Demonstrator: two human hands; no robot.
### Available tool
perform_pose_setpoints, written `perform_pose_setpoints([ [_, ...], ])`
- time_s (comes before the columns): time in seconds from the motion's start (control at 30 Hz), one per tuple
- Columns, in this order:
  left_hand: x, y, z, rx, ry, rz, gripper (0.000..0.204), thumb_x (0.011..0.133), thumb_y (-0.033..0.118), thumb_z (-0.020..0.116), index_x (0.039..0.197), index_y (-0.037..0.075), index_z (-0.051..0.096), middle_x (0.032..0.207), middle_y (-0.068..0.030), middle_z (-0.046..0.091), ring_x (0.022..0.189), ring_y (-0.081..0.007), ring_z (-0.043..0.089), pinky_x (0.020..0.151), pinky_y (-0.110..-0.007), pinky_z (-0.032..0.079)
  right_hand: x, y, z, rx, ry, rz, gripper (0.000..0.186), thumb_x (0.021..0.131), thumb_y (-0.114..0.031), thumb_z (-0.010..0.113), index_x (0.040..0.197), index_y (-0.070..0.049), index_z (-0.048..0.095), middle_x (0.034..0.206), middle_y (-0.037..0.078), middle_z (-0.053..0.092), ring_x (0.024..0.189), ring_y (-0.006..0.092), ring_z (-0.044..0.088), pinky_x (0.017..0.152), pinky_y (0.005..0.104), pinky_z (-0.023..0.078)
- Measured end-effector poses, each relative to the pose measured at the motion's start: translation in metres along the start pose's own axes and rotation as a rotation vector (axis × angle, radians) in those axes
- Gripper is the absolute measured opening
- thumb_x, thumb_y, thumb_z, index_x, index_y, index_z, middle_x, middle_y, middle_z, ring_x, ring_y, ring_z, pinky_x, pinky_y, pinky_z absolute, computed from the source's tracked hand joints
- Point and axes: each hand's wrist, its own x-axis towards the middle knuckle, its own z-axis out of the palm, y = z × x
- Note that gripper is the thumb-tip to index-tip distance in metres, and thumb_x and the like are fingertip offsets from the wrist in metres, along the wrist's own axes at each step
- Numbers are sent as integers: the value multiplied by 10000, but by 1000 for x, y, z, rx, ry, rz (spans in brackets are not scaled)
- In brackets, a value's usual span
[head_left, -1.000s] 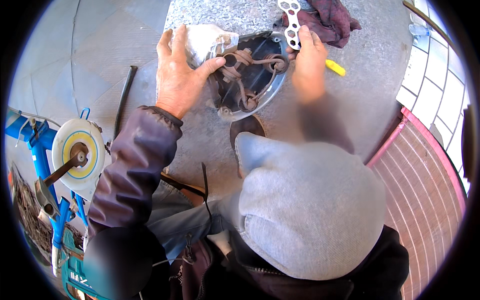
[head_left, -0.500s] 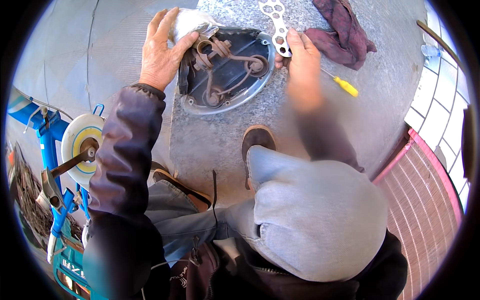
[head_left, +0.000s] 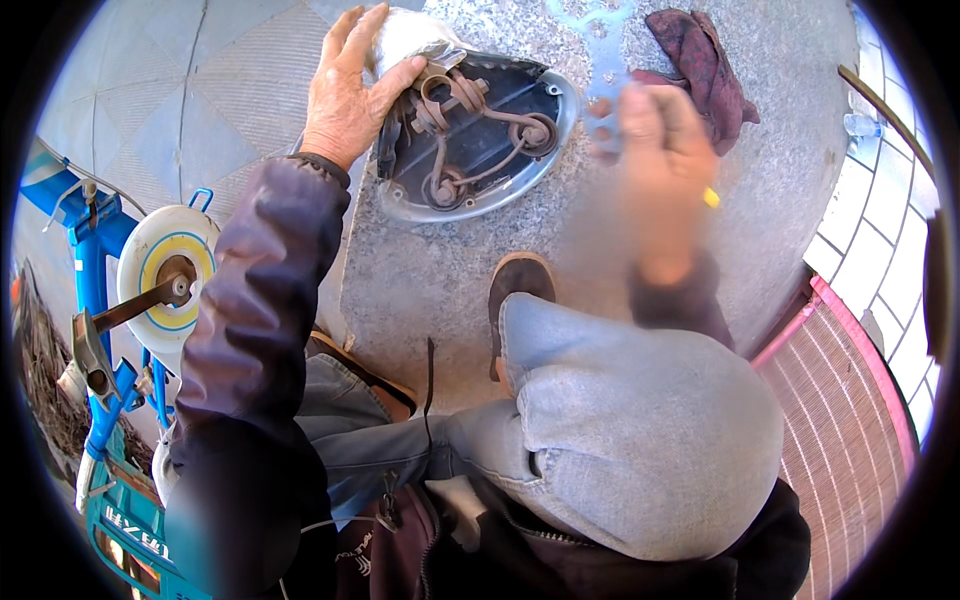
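An upside-down bicycle saddle (head_left: 490,140) lies on the granite slab, its black underside, rusty springs and seat clamp (head_left: 435,90) facing up. My left hand (head_left: 350,95) grips its left end, thumb by the clamp and fingers over the white plastic wrap (head_left: 412,40). To the right of the saddle and apart from it, my right hand (head_left: 665,150) is closed on a flat multi-hole wrench (head_left: 605,60). Motion smears both the wrench and that hand. Behind the right hand, only a bit of a yellow screwdriver handle (head_left: 711,198) shows.
A dark red rag (head_left: 700,75) lies on the slab beyond my right hand. At my left stands a blue bicycle (head_left: 90,270) with a crank and a white disc (head_left: 185,300). A pink-edged woven mat (head_left: 850,430) is at the right, near white tiles (head_left: 870,190).
My right hand has moved right with the wrench, away from the saddle's edge, and now covers most of the screwdriver. The saddle and left hand appear slightly farther right in view.
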Motion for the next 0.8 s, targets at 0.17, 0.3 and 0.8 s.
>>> perform_pose_setpoints([
  [0.17, 1, -2, 0, 26, 2, 23, 655, 824, 456, 683, 1361, 140, 481, 1422, -163, 375, 1256, -305, 459, 1003, -372, 434, -16, 9, 9, -297, -261, 151, 197, 946, -190, 583, 825, -36, 605, 683, -10, 607, 575, 44, 502, 497, 225, 405],
  [0.3, -2, -2, 0, 60, -8, -5, 659, 829, 476, 669, 1365, 145, 475, 1424, -171, 369, 1252, -311, 462, 993, -375, 446, -18, 20, 7, 8, 22, 180, 231, 948, -199, 577, 817, -11, 596, 689, 17, 612, 563, 41, 499, 496, 209, 420],
  [0.8, -51, 49, 14, -122, 298, -515, 395, 963, 295, 488, 1109, -62, 578, 978, -225, 647, 922, -290, 632, 842, -377, 478, 2, 24, -29, -111, 26, 203, 243, 945, -241, 586, 875, -11, 620, 715, 22, 617, 517, 53, 534, 456, 194, 405],
])
